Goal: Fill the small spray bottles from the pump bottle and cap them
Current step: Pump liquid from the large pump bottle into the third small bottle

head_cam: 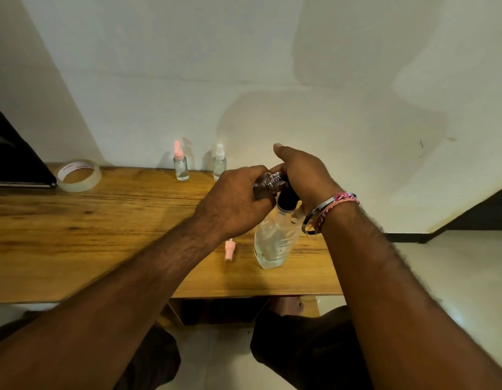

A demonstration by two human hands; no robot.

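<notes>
A clear pump bottle point(273, 243) with a black pump head stands on the wooden table point(103, 220). My right hand point(300, 173) grips the pump head from above. My left hand point(235, 201) holds a small clear spray bottle point(268, 182) with no cap, tilted with its threaded neck against the pump spout. A loose pink spray cap point(229, 249) lies on the table just left of the pump bottle. At the back by the wall stand two capped small bottles, one with a pink cap point(180, 162) and one with a white cap point(219, 161).
A roll of clear tape point(78, 175) lies at the back left beside a dark flat object point(16, 161). The table's right edge falls just past the pump bottle. My knees show below the front edge.
</notes>
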